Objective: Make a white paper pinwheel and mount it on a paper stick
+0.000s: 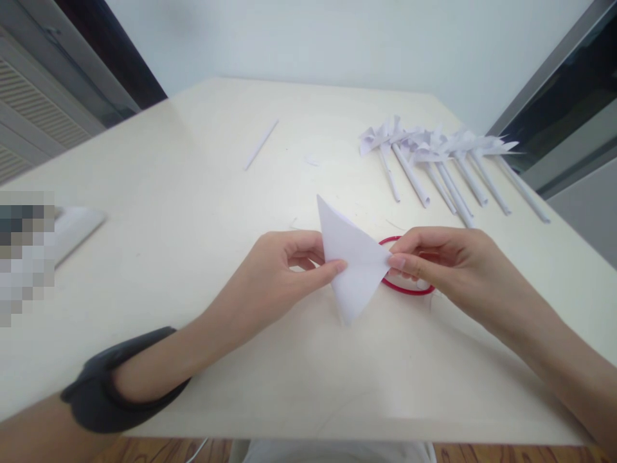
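Note:
A folded sheet of white paper (354,260), roughly triangular, is held up between both hands above the table. My left hand (294,267) pinches its left side, thumb on the near face and fingers behind. At the paper's right corner, my right hand (434,254) closes thumb and fingertips on the point. Partly hidden behind that hand, a red ring-shaped object (409,292) lies on the table. A black band (125,379) is around my left wrist.
Several paper pinwheels (434,143) with rolled paper sticks lie in a row at the back right. A thin paper strip (261,145) rests farther back on the white table (183,173). White paper (80,228) and a blurred-out patch are at the left.

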`<state>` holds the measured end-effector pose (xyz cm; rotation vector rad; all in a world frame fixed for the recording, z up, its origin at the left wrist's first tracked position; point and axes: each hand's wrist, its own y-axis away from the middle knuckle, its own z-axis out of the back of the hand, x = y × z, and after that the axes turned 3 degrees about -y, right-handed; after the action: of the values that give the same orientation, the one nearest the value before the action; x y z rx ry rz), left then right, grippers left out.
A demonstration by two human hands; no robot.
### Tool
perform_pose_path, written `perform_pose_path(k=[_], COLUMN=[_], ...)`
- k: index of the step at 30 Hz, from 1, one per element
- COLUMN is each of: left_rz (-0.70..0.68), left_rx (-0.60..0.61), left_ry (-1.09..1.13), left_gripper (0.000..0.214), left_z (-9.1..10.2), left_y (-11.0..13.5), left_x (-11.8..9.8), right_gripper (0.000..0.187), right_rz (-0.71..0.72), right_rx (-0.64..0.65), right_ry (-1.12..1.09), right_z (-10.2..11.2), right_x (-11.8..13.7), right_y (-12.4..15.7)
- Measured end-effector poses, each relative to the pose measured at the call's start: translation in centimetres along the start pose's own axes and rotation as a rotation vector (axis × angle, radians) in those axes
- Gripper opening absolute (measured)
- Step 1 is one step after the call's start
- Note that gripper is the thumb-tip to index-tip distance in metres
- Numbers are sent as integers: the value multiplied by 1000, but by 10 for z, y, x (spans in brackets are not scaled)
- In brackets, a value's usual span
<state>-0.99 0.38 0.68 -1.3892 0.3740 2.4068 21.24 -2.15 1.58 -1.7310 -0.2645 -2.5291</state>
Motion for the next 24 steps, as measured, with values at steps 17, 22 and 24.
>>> perform_pose_path(k=[17,22,24], left_rz=[47,22,11], left_rx=[29,-36,-47], left_ry=[270,178,162], left_gripper=[8,17,17], left_z=[0,2,2], left_y=[-6,-8,-9], left_x=[6,6,6], right_gripper=[16,18,18], right_rz=[-4,29,38], right_rx=[-32,-63,-77], right_ry=[-65,-29,-22], right_z=[4,2,2], right_x=[-2,0,0], right_y=[1,1,1])
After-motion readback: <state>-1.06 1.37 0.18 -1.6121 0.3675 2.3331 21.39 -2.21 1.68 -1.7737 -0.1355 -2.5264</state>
